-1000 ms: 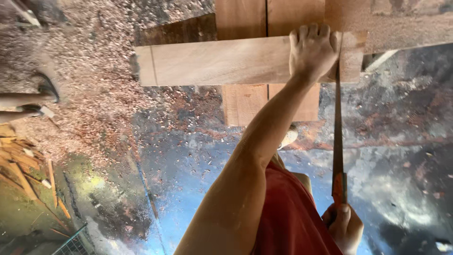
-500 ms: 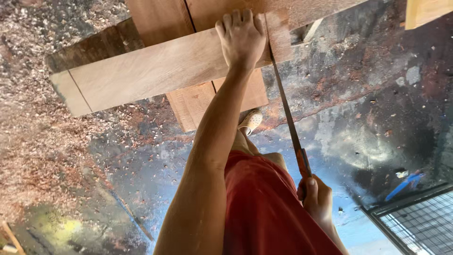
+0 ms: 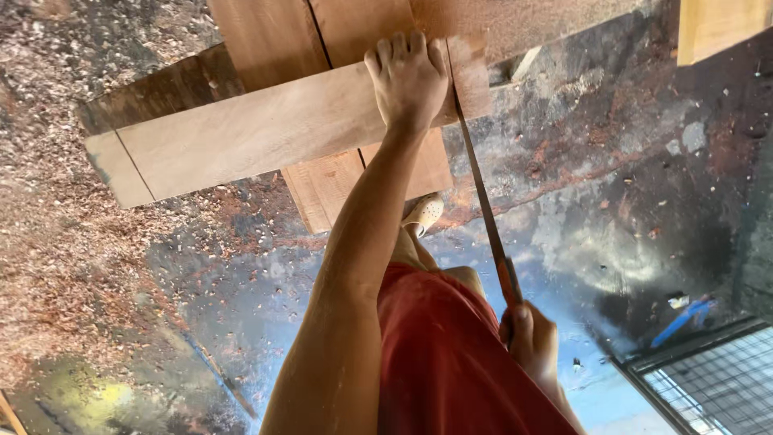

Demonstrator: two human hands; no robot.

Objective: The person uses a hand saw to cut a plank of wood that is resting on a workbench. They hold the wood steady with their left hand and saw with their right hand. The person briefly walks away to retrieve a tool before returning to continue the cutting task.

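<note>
Left hand point(image 3: 407, 80) pressed flat, fingers spread, on the light plank point(image 3: 258, 133), which lies across two darker boards point(image 3: 322, 48) at about 12 o'clock in the view. Right hand point(image 3: 527, 342) at 5 o'clock, clenched around the handle of a handsaw point(image 3: 481, 189); the blade runs up to the plank just right of the left hand's fingers. Progress, judged: the blade meets the plank near its right end, and the short end piece point(image 3: 471, 76) beyond it looks still attached (kerf depth not readable behind the blade), so the cut appears underway, not finished. A pencil line near the plank's left end at 9 o'clock is uncut. Sawdust point(image 3: 56, 242) heaped on the floor at 9 o'clock. Versus half a second ago: grip and hold unchanged; the view has shifted slightly, a wire mesh panel point(image 3: 708, 379) remaining in the corner at 4 o'clock.
</note>
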